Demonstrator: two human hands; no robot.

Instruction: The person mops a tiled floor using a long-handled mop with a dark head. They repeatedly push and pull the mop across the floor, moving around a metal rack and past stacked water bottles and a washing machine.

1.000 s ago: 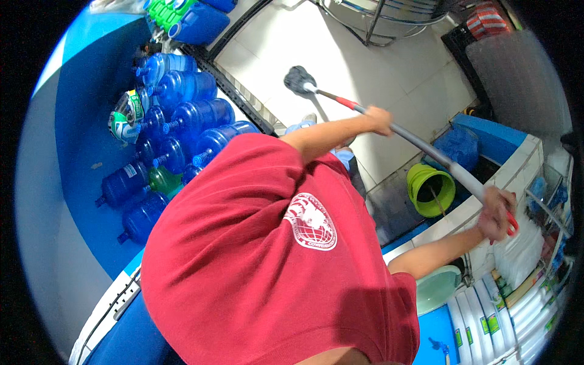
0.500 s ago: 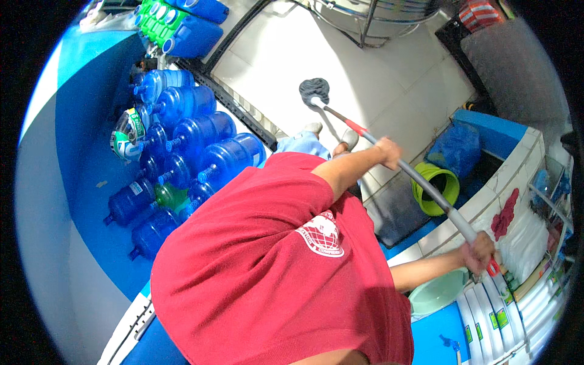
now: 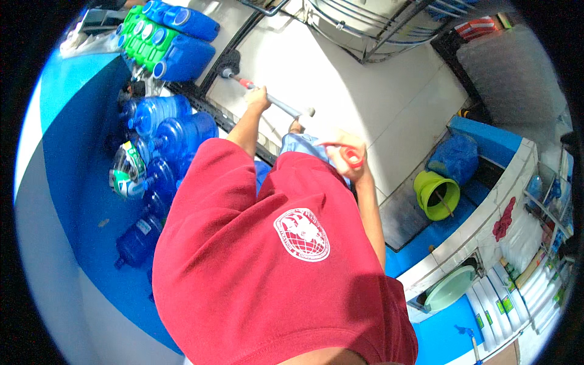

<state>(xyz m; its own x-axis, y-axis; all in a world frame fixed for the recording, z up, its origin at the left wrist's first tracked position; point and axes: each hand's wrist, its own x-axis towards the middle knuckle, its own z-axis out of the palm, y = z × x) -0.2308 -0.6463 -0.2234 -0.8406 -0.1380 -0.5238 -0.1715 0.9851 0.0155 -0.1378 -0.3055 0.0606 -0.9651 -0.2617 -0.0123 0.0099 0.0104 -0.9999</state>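
A mop with a grey handle [image 3: 281,105] slants across in front of me. Its dark grey head [image 3: 229,62] rests on the pale floor at the far left, beside a black floor edge. My left hand [image 3: 258,99] is closed around the lower part of the handle, just above a red section. Nearer my waist, my right hand [image 3: 350,159] grips the red upper end of the handle; it is somewhat blurred. My feet show partly beneath the handle.
Large blue water jugs [image 3: 185,131] lie stacked at left, with blue and green jerrycans [image 3: 185,58] behind them. A metal rack [image 3: 365,42] stands at the far side. At right are a yellow-green bucket [image 3: 437,196], a blue bag [image 3: 454,158] and a tiled ledge [image 3: 486,213].
The mop head has swept left across the floor toward the jerrycans. Both hands have moved left with the handle, the right one coming in from the ledge to near my waist.
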